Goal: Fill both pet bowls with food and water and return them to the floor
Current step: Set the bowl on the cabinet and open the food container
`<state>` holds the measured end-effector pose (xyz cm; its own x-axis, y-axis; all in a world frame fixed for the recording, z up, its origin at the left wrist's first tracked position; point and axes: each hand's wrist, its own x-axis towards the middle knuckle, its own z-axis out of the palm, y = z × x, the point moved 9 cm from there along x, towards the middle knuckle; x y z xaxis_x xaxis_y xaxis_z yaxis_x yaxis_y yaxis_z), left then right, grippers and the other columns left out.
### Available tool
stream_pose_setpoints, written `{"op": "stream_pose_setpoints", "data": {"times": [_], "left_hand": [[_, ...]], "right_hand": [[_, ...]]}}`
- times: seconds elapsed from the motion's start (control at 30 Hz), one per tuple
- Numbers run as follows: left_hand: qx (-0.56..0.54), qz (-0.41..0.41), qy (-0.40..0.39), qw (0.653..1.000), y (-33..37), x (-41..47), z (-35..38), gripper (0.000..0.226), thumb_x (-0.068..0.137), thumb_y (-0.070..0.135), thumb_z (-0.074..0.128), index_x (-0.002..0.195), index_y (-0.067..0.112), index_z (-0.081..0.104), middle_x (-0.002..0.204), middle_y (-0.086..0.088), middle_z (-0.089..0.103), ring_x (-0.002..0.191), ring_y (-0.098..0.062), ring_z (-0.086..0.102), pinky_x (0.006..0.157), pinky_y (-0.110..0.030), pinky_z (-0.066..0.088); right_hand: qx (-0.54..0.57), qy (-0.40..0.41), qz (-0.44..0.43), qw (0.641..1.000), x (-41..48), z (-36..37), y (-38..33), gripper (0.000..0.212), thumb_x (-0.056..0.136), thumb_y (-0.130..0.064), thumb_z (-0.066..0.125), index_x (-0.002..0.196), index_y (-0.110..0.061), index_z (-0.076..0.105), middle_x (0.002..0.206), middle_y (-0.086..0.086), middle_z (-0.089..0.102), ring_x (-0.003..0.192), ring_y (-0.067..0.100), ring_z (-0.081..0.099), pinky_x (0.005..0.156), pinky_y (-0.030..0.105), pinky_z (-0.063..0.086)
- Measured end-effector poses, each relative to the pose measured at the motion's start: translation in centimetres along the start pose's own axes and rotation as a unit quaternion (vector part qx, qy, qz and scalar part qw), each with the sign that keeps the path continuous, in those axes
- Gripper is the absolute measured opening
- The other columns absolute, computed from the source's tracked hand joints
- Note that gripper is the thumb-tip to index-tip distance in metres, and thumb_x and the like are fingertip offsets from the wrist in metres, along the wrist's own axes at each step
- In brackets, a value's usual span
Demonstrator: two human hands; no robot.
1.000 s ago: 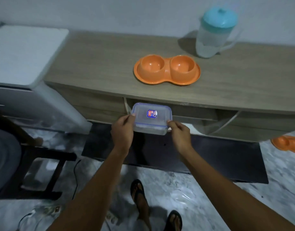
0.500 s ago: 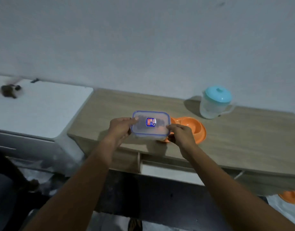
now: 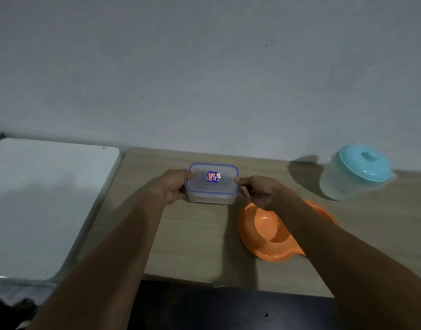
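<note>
Holding a clear lidded food container (image 3: 213, 184) between both hands, you have lifted it from below the desk's front edge, where it was a second ago. It is now over the wooden desk (image 3: 192, 246), toward the back near the wall.

Your left hand (image 3: 173, 186) grips the container's left end, with the thumb on the blue-rimmed lid. Your right hand (image 3: 259, 192) grips the right end, fingers curled at the edge. The base looks to be on the desk or just above it; the view does not settle which. The lid is on, with a small red and blue sticker at its middle. The dim light hides what is inside.

The orange double pet bowl (image 3: 264, 234) sits on the desk just right of the container and nearer to you. Your right forearm crosses it and covers one well; the well that shows looks empty. A clear water pitcher (image 3: 357, 172) with a teal lid stands at the back right, well apart from the container, with neither hand on it. A white flat-topped unit (image 3: 47, 198) adjoins the desk on the left.

The food supply is now at desk height beside the bowl, so the fetching step looks finished. Nothing appears poured yet, so the task seems at an early stage. The next move likely calls for setting the container down firmly and steadying it with one hand while the other opens the lid.
</note>
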<state>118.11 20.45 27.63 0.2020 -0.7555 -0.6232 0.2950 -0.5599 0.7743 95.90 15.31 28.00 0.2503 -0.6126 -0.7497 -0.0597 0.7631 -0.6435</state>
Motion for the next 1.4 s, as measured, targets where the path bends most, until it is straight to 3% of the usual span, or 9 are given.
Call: {"op": "stream_pose_setpoints", "data": {"times": [0.13, 0.27, 0.43, 0.6, 0.7, 0.8, 1.0, 1.23, 1.4], "left_hand": [[0.012, -0.019, -0.036, 0.999, -0.1, 2.1, 0.1, 0.011, 0.1, 0.014, 0.054, 0.099, 0.012, 0.065, 0.085, -0.007, 0.067, 0.073, -0.02, 0.062, 0.061, -0.035, 0.051], [0.046, -0.018, -0.027, 0.998, 0.5, 3.9, -0.4, 0.012, 0.096, 0.016, 0.061, 0.104, 0.007, 0.065, 0.089, -0.011, 0.066, 0.073, -0.023, 0.061, 0.061, -0.035, 0.052], [0.09, 0.013, -0.012, 0.996, 1.4, 3.7, -0.8, 0.037, 0.092, 0.013, 0.067, 0.12, -0.01, 0.062, 0.101, -0.026, 0.067, 0.07, -0.033, 0.066, 0.048, -0.039, 0.058], [0.232, 0.148, 0.06, 0.959, 6.2, 3.6, -0.4, 0.051, 0.083, 0.013, 0.076, 0.13, 0.013, 0.056, 0.117, -0.007, 0.061, 0.099, -0.02, 0.059, 0.067, -0.025, 0.048], [0.309, 0.16, -0.013, 0.937, 7.5, 4.6, 2.7, 0.032, 0.088, 0.032, 0.071, 0.11, 0.008, 0.072, 0.111, -0.006, 0.07, 0.102, -0.018, 0.063, 0.084, -0.031, 0.05], [0.425, 0.107, -0.055, 0.897, 7.2, 5.4, 4.4, 0.05, 0.09, 0.051, 0.062, 0.073, 0.004, 0.067, 0.078, -0.003, 0.061, 0.077, -0.019, 0.058, 0.067, -0.031, 0.042], [0.334, -0.042, -0.085, 0.938, 5.6, 7.6, 3.5, 0.054, 0.073, 0.046, 0.083, 0.106, 0.005, 0.073, 0.105, -0.014, 0.074, 0.099, -0.032, 0.07, 0.093, -0.048, 0.056], [0.244, -0.162, -0.108, 0.95, 3.7, 7.9, 3.8, 0.032, 0.081, 0.028, 0.079, 0.101, 0.004, 0.075, 0.112, -0.021, 0.071, 0.111, -0.038, 0.065, 0.102, -0.057, 0.046], [0.223, -0.115, -0.08, 0.965, 4.7, 7.6, 4.3, 0.027, 0.079, 0.021, 0.081, 0.095, 0.001, 0.073, 0.096, -0.02, 0.072, 0.081, -0.035, 0.068, 0.089, -0.051, 0.055]], "right_hand": [[0.022, 0.011, 0.006, 1.0, 2.3, 0.1, -0.1, 0.02, 0.096, -0.005, 0.066, 0.077, -0.001, 0.063, 0.049, 0.004, 0.058, 0.032, 0.004, 0.051, 0.039, 0.01, 0.046], [0.021, 0.073, -0.045, 0.996, 3.3, -0.6, -1.2, 0.011, 0.09, 0.001, 0.072, 0.082, 0.003, 0.065, 0.071, 0.011, 0.06, 0.043, 0.008, 0.058, 0.042, 0.015, 0.052], [-0.008, 0.153, -0.119, 0.981, 2.2, -1.3, -1.1, 0.019, 0.086, -0.006, 0.078, 0.076, -0.001, 0.062, 0.072, 0.018, 0.062, 0.049, 0.016, 0.059, 0.051, 0.027, 0.058], [0.068, 0.22, -0.137, 0.963, 0.0, 0.7, 3.3, 0.057, 0.078, -0.024, 0.088, 0.118, -0.001, 0.054, 0.094, 0.012, 0.065, 0.059, 0.019, 0.069, 0.048, 0.027, 0.052], [0.188, 0.13, -0.065, 0.971, 0.8, 4.3, 6.3, 0.05, 0.08, -0.023, 0.086, 0.117, 0.004, 0.065, 0.082, 0.012, 0.068, 0.05, 0.014, 0.069, 0.054, 0.027, 0.057], [0.238, 0.067, -0.047, 0.968, 1.5, 5.8, 6.5, 0.034, 0.09, -0.021, 0.077, 0.114, 0.003, 0.069, 0.082, 0.013, 0.075, 0.06, 0.015, 0.071, 0.058, 0.024, 0.059], [0.209, 0.068, -0.094, 0.971, 1.5, 5.5, 6.4, 0.026, 0.09, -0.026, 0.076, 0.089, 0.0, 0.072, 0.072, 0.01, 0.075, 0.065, 0.015, 0.07, 0.081, 0.031, 0.059], [0.168, 0.143, -0.125, 0.967, 0.9, 4.6, 5.8, 0.032, 0.086, -0.026, 0.081, 0.089, 0.003, 0.067, 0.069, 0.017, 0.069, 0.048, 0.013, 0.064, 0.048, 0.019, 0.051], [0.139, 0.135, -0.119, 0.974, 0.6, 4.4, 5.6, 0.035, 0.085, -0.03, 0.081, 0.082, 0.002, 0.065, 0.067, 0.017, 0.07, 0.047, 0.014, 0.065, 0.046, 0.019, 0.049]]}}
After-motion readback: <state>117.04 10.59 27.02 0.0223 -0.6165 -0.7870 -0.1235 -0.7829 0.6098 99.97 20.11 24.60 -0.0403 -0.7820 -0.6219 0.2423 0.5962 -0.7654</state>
